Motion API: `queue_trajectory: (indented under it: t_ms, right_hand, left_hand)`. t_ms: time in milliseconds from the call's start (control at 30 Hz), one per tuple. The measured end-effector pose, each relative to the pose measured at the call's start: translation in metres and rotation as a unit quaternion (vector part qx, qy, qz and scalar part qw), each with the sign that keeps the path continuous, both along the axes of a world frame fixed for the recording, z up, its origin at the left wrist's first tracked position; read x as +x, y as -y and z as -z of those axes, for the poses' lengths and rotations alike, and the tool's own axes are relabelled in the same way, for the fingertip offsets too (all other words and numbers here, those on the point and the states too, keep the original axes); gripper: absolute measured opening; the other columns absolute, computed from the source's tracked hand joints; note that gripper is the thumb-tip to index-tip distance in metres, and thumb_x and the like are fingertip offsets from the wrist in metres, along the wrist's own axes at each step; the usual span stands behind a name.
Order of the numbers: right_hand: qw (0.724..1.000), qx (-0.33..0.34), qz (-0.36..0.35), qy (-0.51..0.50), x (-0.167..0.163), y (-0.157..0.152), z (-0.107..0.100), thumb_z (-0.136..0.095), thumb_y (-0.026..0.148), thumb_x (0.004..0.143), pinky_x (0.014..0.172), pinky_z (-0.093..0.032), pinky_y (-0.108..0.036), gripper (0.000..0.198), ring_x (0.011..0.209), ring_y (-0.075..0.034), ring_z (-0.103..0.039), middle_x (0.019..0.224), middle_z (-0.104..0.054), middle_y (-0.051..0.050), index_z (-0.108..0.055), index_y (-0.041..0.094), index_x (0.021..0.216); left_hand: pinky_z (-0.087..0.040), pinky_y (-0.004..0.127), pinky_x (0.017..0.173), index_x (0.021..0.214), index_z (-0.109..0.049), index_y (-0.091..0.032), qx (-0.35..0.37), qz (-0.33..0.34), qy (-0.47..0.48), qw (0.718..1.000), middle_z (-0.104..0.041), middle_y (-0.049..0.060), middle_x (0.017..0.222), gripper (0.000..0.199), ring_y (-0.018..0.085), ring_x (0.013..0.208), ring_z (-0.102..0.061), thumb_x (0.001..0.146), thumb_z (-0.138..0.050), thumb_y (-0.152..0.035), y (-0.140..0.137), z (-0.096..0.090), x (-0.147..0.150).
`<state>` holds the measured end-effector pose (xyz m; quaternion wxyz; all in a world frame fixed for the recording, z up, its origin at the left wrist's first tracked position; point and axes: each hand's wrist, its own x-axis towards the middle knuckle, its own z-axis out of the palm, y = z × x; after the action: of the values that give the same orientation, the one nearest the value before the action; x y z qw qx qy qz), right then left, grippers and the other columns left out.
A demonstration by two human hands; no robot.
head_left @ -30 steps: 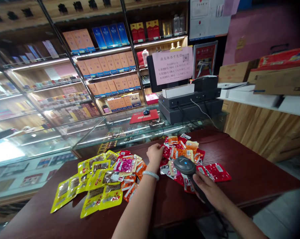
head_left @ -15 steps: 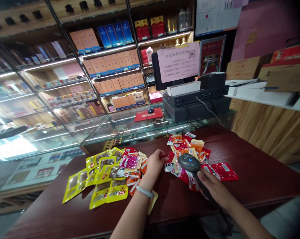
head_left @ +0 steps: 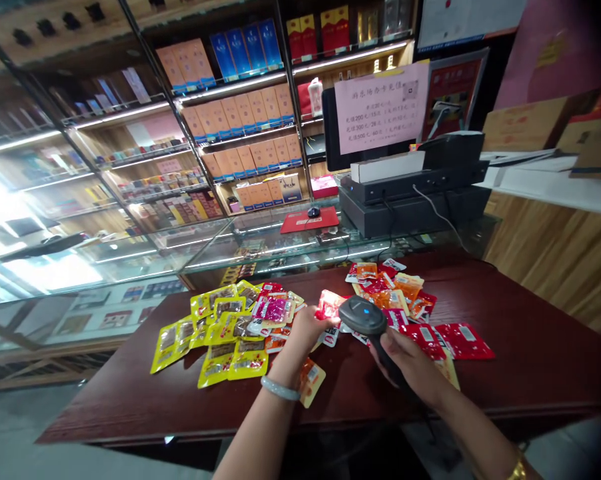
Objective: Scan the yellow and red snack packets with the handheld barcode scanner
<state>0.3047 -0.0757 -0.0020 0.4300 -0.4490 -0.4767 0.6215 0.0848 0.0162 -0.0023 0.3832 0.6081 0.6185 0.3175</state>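
My right hand (head_left: pixel 409 357) is wrapped round the handle of a black barcode scanner (head_left: pixel 364 317), its head tilted toward the left. Pinched in my left hand (head_left: pixel 310 327) is a small red snack packet (head_left: pixel 330 303), lit brightly by the scanner's light just in front of the scanner head. A pile of red, orange and white snack packets (head_left: pixel 380 287) lies behind and right of the scanner. Left of my left hand are several yellow snack packets (head_left: pixel 230 333), with purple and orange packets (head_left: pixel 275 310) beside them. An orange packet (head_left: pixel 310 380) lies by my left wrist.
The packets rest on a dark red wooden table (head_left: pixel 130 400). Behind it stands a glass counter (head_left: pixel 260 243) with a red mouse pad (head_left: pixel 300 221), a mouse and a black cash register (head_left: pixel 410 207). Boxes (head_left: pixel 248 110) fill the shelves at the back.
The red packet has been raised into the scanner's light, which now shines on it. The scanner has moved left, closer to my left hand. The camera view has shifted a little.
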Motion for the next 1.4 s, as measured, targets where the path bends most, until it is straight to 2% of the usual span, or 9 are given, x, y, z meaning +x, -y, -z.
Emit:
queue_trajectory:
  t_ms: [167, 300, 367, 433, 500, 667, 833, 1100, 1400]
  right_hand:
    - [1.000, -0.008, -0.011, -0.019, -0.009, -0.005, 0.002, -0.058, 0.077, 0.078, 0.045, -0.037, -0.022, 0.056, 0.048, -0.010, -0.046, 0.062, -0.052, 0.005, -0.050, 0.022, 0.075]
    - [1.000, -0.012, 0.007, -0.020, -0.003, -0.005, 0.008, -0.062, 0.076, 0.076, 0.044, -0.038, -0.022, 0.054, 0.049, -0.011, -0.049, 0.062, -0.055, 0.004, -0.053, 0.022, 0.077]
    - [0.999, -0.019, 0.027, -0.017, 0.003, -0.006, 0.012, -0.063, 0.076, 0.075, 0.044, -0.039, -0.022, 0.055, 0.050, -0.012, -0.051, 0.062, -0.056, 0.003, -0.056, 0.022, 0.077]
    - [0.998, -0.031, 0.056, -0.013, 0.010, -0.007, 0.016, -0.063, 0.077, 0.074, 0.044, -0.038, -0.023, 0.056, 0.050, -0.013, -0.051, 0.062, -0.056, 0.003, -0.057, 0.021, 0.077]
    - [0.996, -0.037, 0.077, -0.011, 0.015, -0.008, 0.019, -0.063, 0.077, 0.073, 0.044, -0.037, -0.023, 0.056, 0.049, -0.013, -0.051, 0.061, -0.055, 0.003, -0.057, 0.021, 0.076]
    - [0.995, -0.047, 0.089, -0.009, 0.021, -0.008, 0.021, -0.062, 0.077, 0.074, 0.045, -0.035, -0.023, 0.057, 0.049, -0.013, -0.051, 0.062, -0.057, 0.002, -0.059, 0.021, 0.081]
    - [0.996, -0.024, 0.082, 0.006, 0.023, -0.005, 0.024, -0.062, 0.074, 0.078, 0.044, -0.034, -0.022, 0.053, 0.049, -0.013, -0.050, 0.061, -0.056, 0.003, -0.057, 0.022, 0.079]
    - [0.997, -0.005, 0.072, 0.023, 0.026, -0.006, 0.026, -0.058, 0.075, 0.080, 0.041, -0.033, -0.022, 0.053, 0.045, -0.011, -0.046, 0.056, -0.051, 0.006, -0.053, 0.022, 0.074]
    - [0.999, 0.022, 0.018, 0.019, 0.013, -0.013, 0.014, -0.057, 0.074, 0.082, 0.044, -0.036, -0.022, 0.054, 0.048, -0.011, -0.048, 0.060, -0.052, 0.004, -0.053, 0.021, 0.074]
  left_hand:
    - [-0.041, 0.023, 0.055, 0.067, -0.064, -0.015, -0.011, -0.010, -0.020, 1.000, -0.064, -0.001, 0.060, 0.038, 0.015, 0.059, -0.059, 0.062, -0.081, -0.049, 0.005, 0.013, -0.010]
    - [-0.050, 0.029, 0.072, 0.105, -0.068, -0.019, 0.013, -0.072, -0.069, 0.995, -0.074, 0.004, 0.086, 0.041, 0.021, 0.079, -0.068, 0.072, -0.077, -0.042, 0.008, 0.005, -0.035]
    - [-0.049, 0.036, 0.088, 0.128, -0.058, -0.022, 0.070, -0.157, -0.182, 0.968, -0.072, 0.010, 0.110, 0.058, 0.027, 0.103, -0.066, 0.074, -0.076, -0.037, 0.010, -0.005, -0.048]
    - [-0.039, 0.044, 0.106, 0.141, -0.047, -0.023, 0.140, -0.225, -0.303, 0.916, -0.059, 0.014, 0.136, 0.072, 0.032, 0.128, -0.052, 0.075, -0.076, -0.035, 0.012, -0.013, -0.050]
    - [-0.029, 0.044, 0.114, 0.143, -0.045, -0.024, 0.189, -0.214, -0.368, 0.885, -0.049, 0.013, 0.147, 0.072, 0.033, 0.138, -0.039, 0.078, -0.073, -0.037, 0.011, -0.015, -0.038]
    - [-0.037, 0.043, 0.105, 0.119, -0.065, -0.019, 0.133, -0.041, -0.389, 0.911, -0.062, 0.015, 0.124, 0.052, 0.033, 0.121, -0.051, 0.087, -0.056, -0.058, -0.008, 0.004, 0.025]
    - [-0.038, 0.047, 0.101, 0.113, -0.065, -0.013, 0.059, -0.011, -0.400, 0.915, -0.061, 0.020, 0.122, 0.063, 0.037, 0.120, -0.050, 0.077, -0.063, -0.065, -0.030, 0.014, 0.061]
    - [-0.042, 0.040, 0.092, 0.112, -0.058, -0.014, 0.032, -0.017, -0.363, 0.931, -0.068, 0.018, 0.113, 0.048, 0.033, 0.113, -0.061, 0.082, -0.066, -0.050, -0.028, 0.013, 0.063]
    - [-0.042, 0.030, 0.076, 0.110, -0.051, -0.019, 0.067, -0.087, -0.265, 0.958, -0.071, 0.010, 0.099, 0.034, 0.026, 0.094, -0.069, 0.085, -0.066, -0.035, -0.007, 0.018, 0.027]
